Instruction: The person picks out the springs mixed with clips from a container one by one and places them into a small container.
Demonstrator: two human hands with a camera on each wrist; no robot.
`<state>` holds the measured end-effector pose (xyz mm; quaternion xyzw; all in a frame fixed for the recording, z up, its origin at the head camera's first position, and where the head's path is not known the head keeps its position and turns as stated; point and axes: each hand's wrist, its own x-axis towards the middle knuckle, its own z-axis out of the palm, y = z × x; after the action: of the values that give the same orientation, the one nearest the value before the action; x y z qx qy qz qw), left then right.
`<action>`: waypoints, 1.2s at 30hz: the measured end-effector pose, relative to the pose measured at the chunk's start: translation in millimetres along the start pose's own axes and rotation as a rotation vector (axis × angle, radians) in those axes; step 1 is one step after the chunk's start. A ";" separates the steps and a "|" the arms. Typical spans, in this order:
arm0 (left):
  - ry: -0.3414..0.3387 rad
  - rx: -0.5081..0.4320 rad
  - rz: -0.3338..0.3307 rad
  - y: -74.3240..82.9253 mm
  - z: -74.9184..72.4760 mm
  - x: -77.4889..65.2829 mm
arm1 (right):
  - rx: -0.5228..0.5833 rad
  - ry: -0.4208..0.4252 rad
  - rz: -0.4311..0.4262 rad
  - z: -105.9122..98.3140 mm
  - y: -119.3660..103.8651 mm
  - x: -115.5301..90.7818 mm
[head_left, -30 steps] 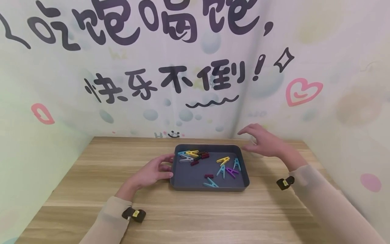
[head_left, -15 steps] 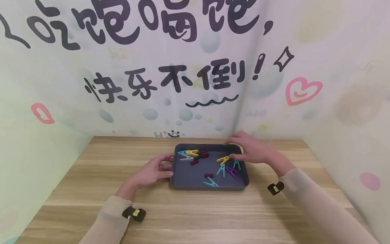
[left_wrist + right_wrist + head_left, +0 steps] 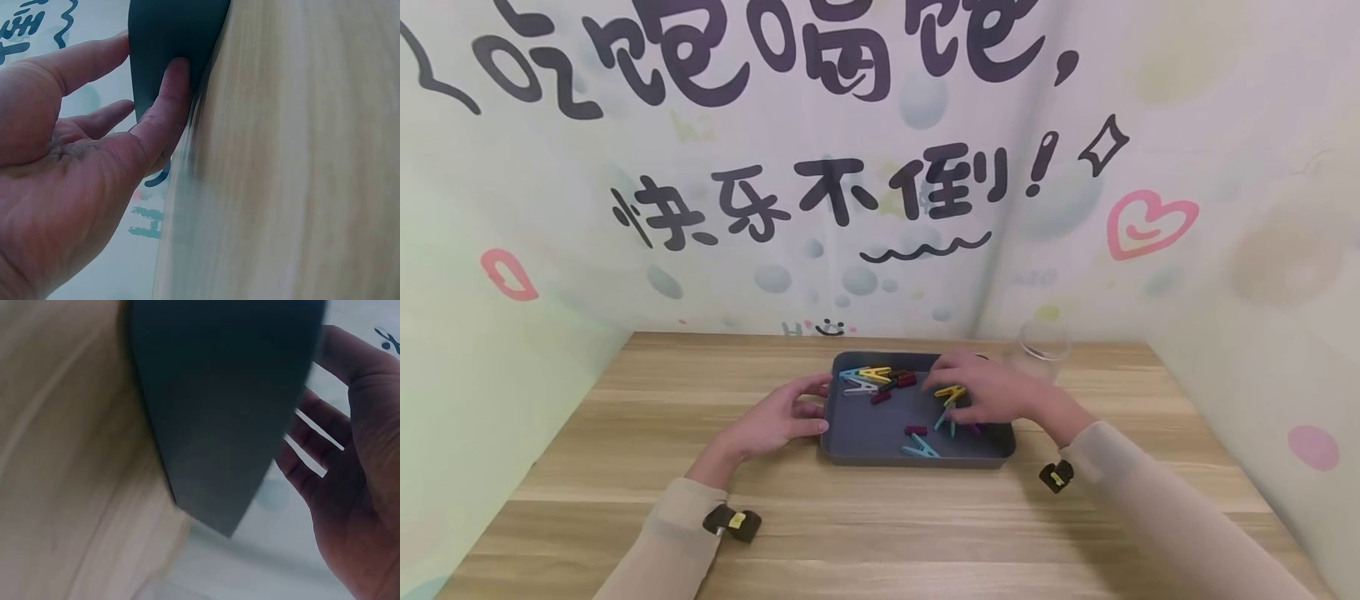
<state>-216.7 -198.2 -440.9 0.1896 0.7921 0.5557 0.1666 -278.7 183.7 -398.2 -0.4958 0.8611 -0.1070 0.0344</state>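
Note:
A dark grey tray (image 3: 872, 433) lies on the table, with clothespins and small dark red ridged pieces in it. My left hand (image 3: 772, 423) touches the tray's left side. In the left wrist view, one of its fingers lies along the tray's outer wall (image 3: 153, 37). My right hand (image 3: 996, 390) hovers over the tray's right part, fingers spread and apparently holding nothing. Below its fingers are a yellow clothespin (image 3: 950, 393) and a light blue clothespin (image 3: 943, 417). A purple one is mostly hidden under this hand. In the right wrist view, the tray wall (image 3: 219, 412) hides the fingertips.
At the tray's back left are a yellow clothespin (image 3: 875, 375), a pale grey clothespin (image 3: 860, 387) and dark red pieces (image 3: 906, 379). Another light blue clothespin (image 3: 921, 447) lies near the front wall. Behind the right hand stands a clear cup (image 3: 1042, 343), close to the printed wall (image 3: 880, 292).
My right hand has moved left and forward from beside the cup, over the tray's right wall to above the clothespins. My left hand has stayed at the tray's left side.

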 end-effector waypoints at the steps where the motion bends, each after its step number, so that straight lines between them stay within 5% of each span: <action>1: -0.002 -0.003 0.001 -0.4 0.1 0.2 | 0.019 -0.015 0.000 1.2 -2.1 1.4; 16: 0.000 -0.001 -0.003 -0.5 0.2 0.0 | 0.017 -0.161 -0.036 21.1 -18.4 21.7; 36: -0.015 0.001 0.007 0.0 -0.4 0.5 | 0.038 -0.165 -0.031 25.0 -19.7 26.5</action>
<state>-217.3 -198.3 -440.8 0.1965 0.7904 0.5545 0.1707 -271.3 147.6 -417.1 -0.5156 0.8453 -0.0827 0.1131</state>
